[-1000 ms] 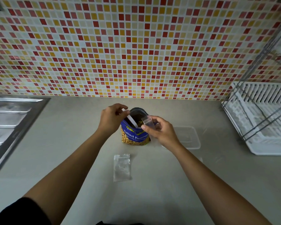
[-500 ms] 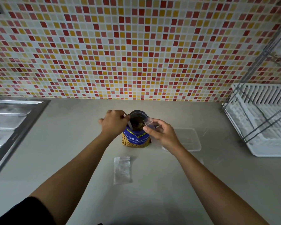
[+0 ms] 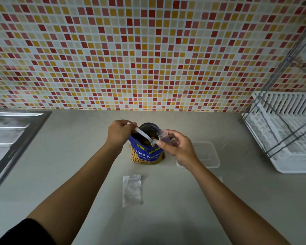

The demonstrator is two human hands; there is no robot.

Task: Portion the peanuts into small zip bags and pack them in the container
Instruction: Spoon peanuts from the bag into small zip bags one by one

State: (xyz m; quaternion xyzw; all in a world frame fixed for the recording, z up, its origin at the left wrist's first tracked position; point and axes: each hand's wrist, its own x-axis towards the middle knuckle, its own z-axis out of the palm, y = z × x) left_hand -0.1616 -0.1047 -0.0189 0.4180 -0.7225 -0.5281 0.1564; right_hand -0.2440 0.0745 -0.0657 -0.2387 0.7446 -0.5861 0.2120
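We log the spoon (image 3: pixel 142 133), earlier sunk in the peanut bag (image 3: pixel 147 153), now lifted with its bowl at the mouth of the small zip bag (image 3: pixel 163 137). Our left hand (image 3: pixel 121 133) grips the spoon handle. Our right hand (image 3: pixel 177 147) pinches the small zip bag over the peanut bag, which stands upright on the tabletop (image 3: pixel 78 156) beside the container (image 3: pixel 216 156).

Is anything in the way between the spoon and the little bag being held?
Nothing visible is. The spoon, held by the left hand, has its tip beside the small zip bag that the right hand pinches by the peanut bag.
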